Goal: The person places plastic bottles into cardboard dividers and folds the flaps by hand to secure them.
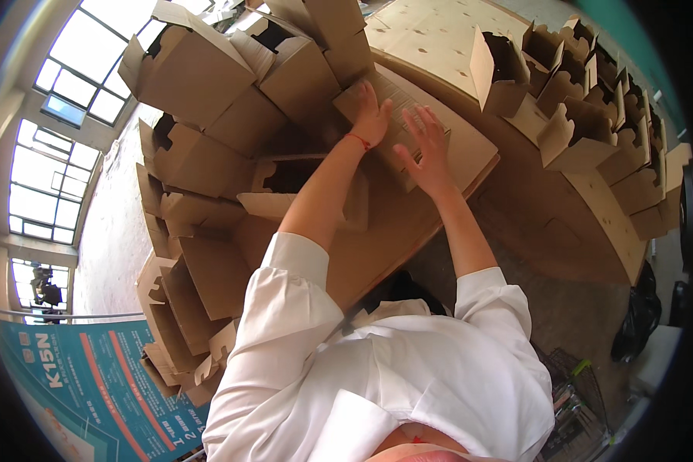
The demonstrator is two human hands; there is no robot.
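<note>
Carton [383, 158] beneath left hand [371, 123] and right hand [430, 158]

Lies slantwise at the upper middle of the view, on top of flat cardboard sheets [470, 150]. Touched near its far left end by the left hand, with fingers stretched out close together and thumb standing off to the right. Covered along its right side by the right hand, with fingers fanned apart and thumb pointing left. Cannot tell whether those right fingertips press on the card or hover just above.

Reached over by 2 bare forearms [322, 192], with a thin red cord [358, 141] around the left wrist and white sleeves [294, 266] higher up.

Bordered at lower left by 1 open carton [268, 205], dark inside, with a flap turned outward. Hemmed in farther left by a high pile of brown cartons [196, 73], many with open mouths and notched flaps.

Faced from the right by a tight cluster of open boxes [508, 96], set along a pale wooden board [612, 219]. Bounded at the top by a wide, knotted wooden panel [431, 35].

Set well apart from a black bag [637, 323] at far right and a wire rack [581, 400] with a bright green part at lower right. Overlooked from the left by gridded windows [85, 58] and, lower, a teal banner [73, 369] with orange stripes.
</note>
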